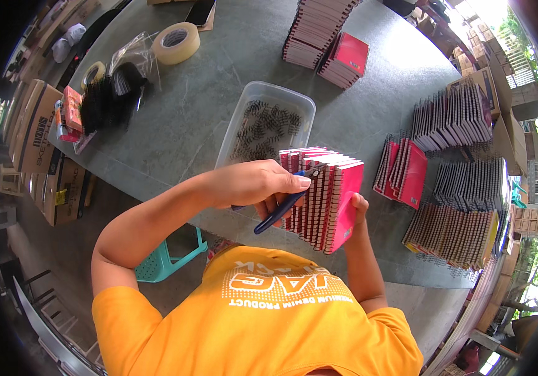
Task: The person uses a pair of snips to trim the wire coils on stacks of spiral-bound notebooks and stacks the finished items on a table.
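Note:
My left hand is wrapped round a pair of blue-handled pliers, the thumb lying along the tool near its jaws. The jaws are at the upper edge of a row of red spiral notebooks, by the spiral bindings. My right hand grips that row from its right side, partly hidden behind the red cover. The notebooks stand side by side at the table's near edge, tilted, with their spirals toward me. Just beyond them sits a clear plastic tub with loose black wire coils in it.
Stacked red notebooks stand at the far side of the grey table. More red notebooks and several spiral-bound stacks line the right. Tape rolls and black bristles lie left; a teal stool is below.

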`<move>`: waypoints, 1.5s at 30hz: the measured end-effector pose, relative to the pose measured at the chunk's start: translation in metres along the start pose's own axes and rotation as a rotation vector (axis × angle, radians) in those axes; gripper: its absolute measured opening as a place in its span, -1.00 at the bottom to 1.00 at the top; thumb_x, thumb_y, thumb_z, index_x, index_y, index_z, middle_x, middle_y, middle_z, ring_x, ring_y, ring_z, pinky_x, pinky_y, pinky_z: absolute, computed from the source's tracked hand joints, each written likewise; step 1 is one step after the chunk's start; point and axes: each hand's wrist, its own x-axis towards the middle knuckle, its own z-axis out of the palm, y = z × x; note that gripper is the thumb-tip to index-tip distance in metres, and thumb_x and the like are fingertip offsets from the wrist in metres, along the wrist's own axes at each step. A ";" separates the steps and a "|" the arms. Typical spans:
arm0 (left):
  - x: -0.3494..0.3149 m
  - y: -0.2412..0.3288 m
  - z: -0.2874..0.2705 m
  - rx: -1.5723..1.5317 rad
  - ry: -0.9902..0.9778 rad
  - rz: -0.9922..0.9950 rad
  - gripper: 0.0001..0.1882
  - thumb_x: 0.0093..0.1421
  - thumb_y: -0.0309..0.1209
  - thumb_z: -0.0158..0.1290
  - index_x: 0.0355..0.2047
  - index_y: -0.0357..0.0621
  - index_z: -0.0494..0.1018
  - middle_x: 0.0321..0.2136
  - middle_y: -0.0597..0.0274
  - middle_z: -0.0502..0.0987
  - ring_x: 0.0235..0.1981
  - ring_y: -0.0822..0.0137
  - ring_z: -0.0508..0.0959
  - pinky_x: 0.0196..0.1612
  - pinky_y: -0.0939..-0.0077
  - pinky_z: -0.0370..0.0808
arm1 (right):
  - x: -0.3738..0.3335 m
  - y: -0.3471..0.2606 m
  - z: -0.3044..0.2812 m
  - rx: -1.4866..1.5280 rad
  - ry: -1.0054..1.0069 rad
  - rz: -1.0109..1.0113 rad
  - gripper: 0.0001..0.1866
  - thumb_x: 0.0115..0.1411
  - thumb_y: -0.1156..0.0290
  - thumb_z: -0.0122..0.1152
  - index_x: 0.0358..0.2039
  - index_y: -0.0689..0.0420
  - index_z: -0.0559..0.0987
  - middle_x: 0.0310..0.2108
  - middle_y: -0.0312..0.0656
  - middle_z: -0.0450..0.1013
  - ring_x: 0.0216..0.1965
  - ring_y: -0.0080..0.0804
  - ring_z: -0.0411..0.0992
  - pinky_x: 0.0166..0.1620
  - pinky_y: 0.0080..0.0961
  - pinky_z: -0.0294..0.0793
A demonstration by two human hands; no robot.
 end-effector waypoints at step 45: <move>0.080 -0.078 0.074 0.680 -0.315 0.323 0.09 -0.21 0.06 0.27 0.23 -0.10 -0.05 0.02 -0.10 0.30 0.04 0.10 0.34 0.10 0.34 0.24 | -0.026 0.027 0.091 -1.433 -0.016 1.131 -0.14 -0.14 -0.04 0.30 0.04 0.31 0.26 -0.07 -0.03 0.34 -0.07 -0.29 0.32 0.01 -0.49 0.27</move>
